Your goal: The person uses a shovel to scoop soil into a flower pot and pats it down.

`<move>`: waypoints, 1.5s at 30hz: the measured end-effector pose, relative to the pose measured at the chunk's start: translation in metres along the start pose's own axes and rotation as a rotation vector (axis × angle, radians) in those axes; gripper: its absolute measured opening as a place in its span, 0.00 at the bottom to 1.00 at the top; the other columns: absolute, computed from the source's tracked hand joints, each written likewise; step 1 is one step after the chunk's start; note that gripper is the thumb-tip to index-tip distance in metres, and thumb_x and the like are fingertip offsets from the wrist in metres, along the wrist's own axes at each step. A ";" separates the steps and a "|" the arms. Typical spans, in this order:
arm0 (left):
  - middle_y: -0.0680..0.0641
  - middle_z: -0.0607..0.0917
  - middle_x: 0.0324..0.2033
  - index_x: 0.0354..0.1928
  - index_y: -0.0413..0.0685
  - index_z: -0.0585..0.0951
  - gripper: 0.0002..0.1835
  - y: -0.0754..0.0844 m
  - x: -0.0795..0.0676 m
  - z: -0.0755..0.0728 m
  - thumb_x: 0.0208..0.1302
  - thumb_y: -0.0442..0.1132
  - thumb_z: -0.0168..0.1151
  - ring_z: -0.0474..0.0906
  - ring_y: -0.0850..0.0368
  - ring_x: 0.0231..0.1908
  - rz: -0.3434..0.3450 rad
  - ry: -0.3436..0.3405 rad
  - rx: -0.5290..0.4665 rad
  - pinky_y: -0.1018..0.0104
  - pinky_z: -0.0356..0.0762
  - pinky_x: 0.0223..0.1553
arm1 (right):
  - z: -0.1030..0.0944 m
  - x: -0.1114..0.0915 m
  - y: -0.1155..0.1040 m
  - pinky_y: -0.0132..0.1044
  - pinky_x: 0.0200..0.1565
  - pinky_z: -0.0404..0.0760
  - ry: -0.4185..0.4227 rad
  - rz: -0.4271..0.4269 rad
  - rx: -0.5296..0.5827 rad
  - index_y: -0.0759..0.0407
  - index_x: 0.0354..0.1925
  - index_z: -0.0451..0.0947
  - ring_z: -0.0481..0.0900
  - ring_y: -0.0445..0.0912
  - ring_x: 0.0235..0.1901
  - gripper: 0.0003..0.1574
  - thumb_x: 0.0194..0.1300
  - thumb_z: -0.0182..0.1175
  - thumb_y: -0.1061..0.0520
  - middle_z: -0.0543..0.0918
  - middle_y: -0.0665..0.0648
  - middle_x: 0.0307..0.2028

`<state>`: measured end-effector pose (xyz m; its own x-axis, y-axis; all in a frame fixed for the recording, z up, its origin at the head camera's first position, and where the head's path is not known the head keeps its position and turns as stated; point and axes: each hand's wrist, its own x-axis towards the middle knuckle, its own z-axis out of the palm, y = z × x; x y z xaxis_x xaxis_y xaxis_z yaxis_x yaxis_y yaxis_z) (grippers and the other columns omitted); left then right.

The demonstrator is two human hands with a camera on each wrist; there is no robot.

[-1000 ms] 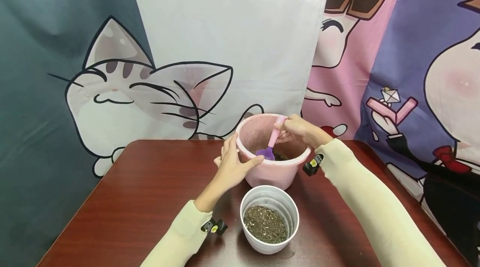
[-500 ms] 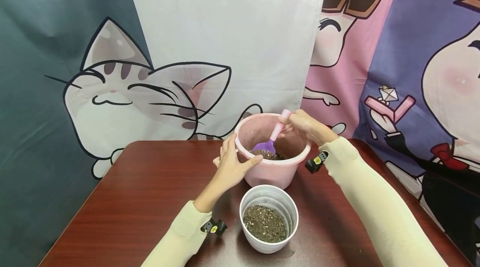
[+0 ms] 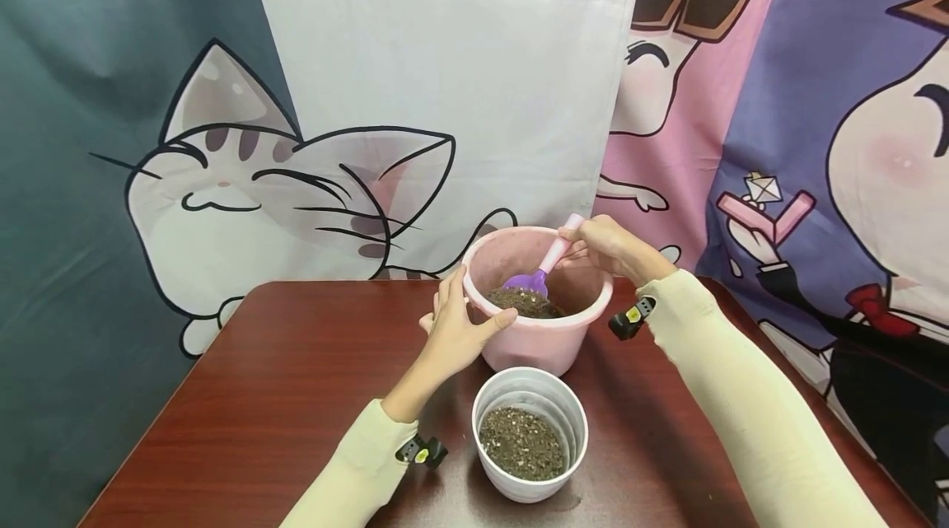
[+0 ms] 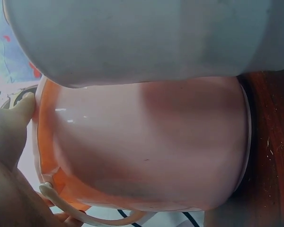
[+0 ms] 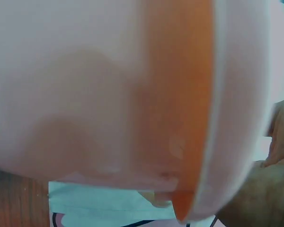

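Observation:
My left hand (image 3: 461, 326) grips the rim of a pink bucket (image 3: 530, 348) at its left side, thumb lying at the front of the rim. In the right hand (image 3: 606, 246) is a small trowel (image 3: 558, 254) with a pink handle and a purple blade, which reaches down inside the bucket. Dark soil (image 3: 519, 302) lies at and around the blade. Nearer to me stands a white pot (image 3: 506, 480), partly filled with speckled soil (image 3: 521, 443). The left wrist view shows the bucket's side wall (image 4: 151, 146) and its bail handle (image 4: 87, 216).
Both containers stand on a reddish-brown wooden table (image 3: 296, 396). Behind it hangs a printed backdrop (image 3: 437, 34) with a cartoon cat and figures. Close before the left wrist camera, the white pot (image 4: 132, 42) sits beside the bucket.
The trowel's handle has tilted further right and up with my right hand, and soil now shows on and beside its blade. My left hand stays on the bucket's rim.

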<state>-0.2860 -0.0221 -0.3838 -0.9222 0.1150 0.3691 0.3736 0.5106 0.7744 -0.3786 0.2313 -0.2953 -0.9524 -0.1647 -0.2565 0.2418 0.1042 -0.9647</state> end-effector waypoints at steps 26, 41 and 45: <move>0.39 0.58 0.71 0.77 0.42 0.51 0.60 -0.001 0.002 -0.003 0.53 0.62 0.73 0.55 0.42 0.68 0.002 -0.054 -0.003 0.39 0.47 0.57 | -0.025 -0.033 0.021 0.37 0.44 0.82 0.030 -0.209 0.357 0.65 0.33 0.83 0.88 0.49 0.35 0.14 0.74 0.55 0.60 0.88 0.62 0.30; 0.43 0.62 0.68 0.72 0.44 0.60 0.48 -0.020 -0.051 -0.019 0.57 0.61 0.69 0.61 0.45 0.62 0.241 -0.002 -0.049 0.46 0.50 0.49 | -0.020 -0.054 0.047 0.39 0.44 0.81 0.037 -0.452 0.413 0.67 0.38 0.85 0.88 0.50 0.38 0.13 0.71 0.61 0.56 0.88 0.64 0.34; 0.45 0.63 0.68 0.73 0.44 0.59 0.46 -0.026 -0.063 -0.022 0.62 0.63 0.64 0.65 0.45 0.61 0.308 -0.175 -0.126 0.43 0.52 0.52 | -0.015 -0.058 0.053 0.38 0.42 0.82 0.115 -0.497 0.423 0.63 0.36 0.84 0.88 0.49 0.36 0.12 0.69 0.63 0.55 0.88 0.62 0.32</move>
<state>-0.2351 -0.0615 -0.4154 -0.7634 0.3969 0.5096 0.6357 0.3219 0.7016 -0.3130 0.2608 -0.3306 -0.9775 0.0145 0.2106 -0.2019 -0.3554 -0.9127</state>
